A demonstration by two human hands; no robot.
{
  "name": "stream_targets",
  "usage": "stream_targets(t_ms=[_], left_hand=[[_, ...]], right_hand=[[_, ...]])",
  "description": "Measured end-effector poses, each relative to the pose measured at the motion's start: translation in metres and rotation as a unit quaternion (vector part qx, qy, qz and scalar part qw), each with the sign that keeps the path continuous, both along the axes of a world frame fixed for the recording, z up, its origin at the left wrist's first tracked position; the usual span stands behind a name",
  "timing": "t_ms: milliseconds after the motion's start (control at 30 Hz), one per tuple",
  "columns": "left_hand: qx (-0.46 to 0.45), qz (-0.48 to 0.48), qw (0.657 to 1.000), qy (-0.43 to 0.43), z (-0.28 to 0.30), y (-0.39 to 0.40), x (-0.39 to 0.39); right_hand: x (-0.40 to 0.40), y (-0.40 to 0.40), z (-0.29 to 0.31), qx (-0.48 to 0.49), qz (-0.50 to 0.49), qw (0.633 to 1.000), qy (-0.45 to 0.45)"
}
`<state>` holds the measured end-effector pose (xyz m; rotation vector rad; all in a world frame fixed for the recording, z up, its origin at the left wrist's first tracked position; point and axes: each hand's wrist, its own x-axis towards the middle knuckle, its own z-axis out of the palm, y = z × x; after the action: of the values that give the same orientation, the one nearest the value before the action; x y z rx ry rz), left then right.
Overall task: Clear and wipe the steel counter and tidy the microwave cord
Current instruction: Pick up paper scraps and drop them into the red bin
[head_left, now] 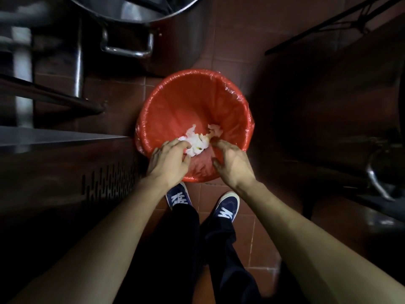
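Nearest the camera, 2 bare forearms reach forward and down from the bottom corners, above dark trousers and 2 navy shoes [178, 197] with white laces planted on reddish-brown floor tiles [260, 242].

Over the near rim of the bin, the left hand [169, 162] has its fingers curled down onto a crumpled white wad of paper [197, 142], the fingertips pinching its near-left edge. The right hand [233, 164] hovers just beside the wad, fingers spread and loosely bent, holding nothing; its fingertips come close to the paper's right side, but whether they touch it cannot be told, as the hand is slightly blurred.

The wad is soft, creased and bright white with a faint yellow stain near its middle. It is longer than it is wide, its long axis running roughly left to right and rising slightly toward the far right, where a smaller torn lobe [215, 129] sticks up. It sits low inside the bin, on the near side.

Around it, the round bin [192, 95] is lined with a glossy red plastic bag [228, 84] whose edge is folded over the rim and wrinkled.

Left of the bin, a steel counter edge [54, 138] runs across, with a slotted vent panel [109, 181] below it. Beyond the bin stands a large steel pot [135, 9] with a loop handle [127, 50].
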<state>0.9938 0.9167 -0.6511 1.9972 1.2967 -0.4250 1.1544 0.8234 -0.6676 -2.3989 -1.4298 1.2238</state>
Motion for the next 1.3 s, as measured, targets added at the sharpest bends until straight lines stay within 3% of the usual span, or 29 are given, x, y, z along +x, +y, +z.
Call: stream_targets(t_ms=[333, 567, 800, 1033, 1300], left_hand=[[0.002, -0.006, 1.0, 0.007, 0.161, 0.006, -0.003], [0.033, 0.048, 0.998, 0.01, 0.266, -0.004, -0.018], [0.105, 0.109, 0.989, -0.005, 0.376, -0.068, -0.053], [0.189, 0.181, 0.965, -0.003, 0.455, -0.127, -0.103], [0.283, 0.291, 0.914, -0.003, 0.51, -0.198, -0.186]], right_hand=[[-0.011, 0.019, 0.167, -0.007, 0.034, 0.999, -0.019], [-0.01, 0.014, 0.262, 0.075, 0.081, 0.994, -0.026], [-0.021, -0.017, 0.376, 0.143, 0.123, 0.982, 0.008], [-0.068, -0.04, 0.465, 0.214, 0.243, 0.945, 0.035], [-0.155, -0.057, 0.517, 0.264, 0.372, 0.89, 0.032]])
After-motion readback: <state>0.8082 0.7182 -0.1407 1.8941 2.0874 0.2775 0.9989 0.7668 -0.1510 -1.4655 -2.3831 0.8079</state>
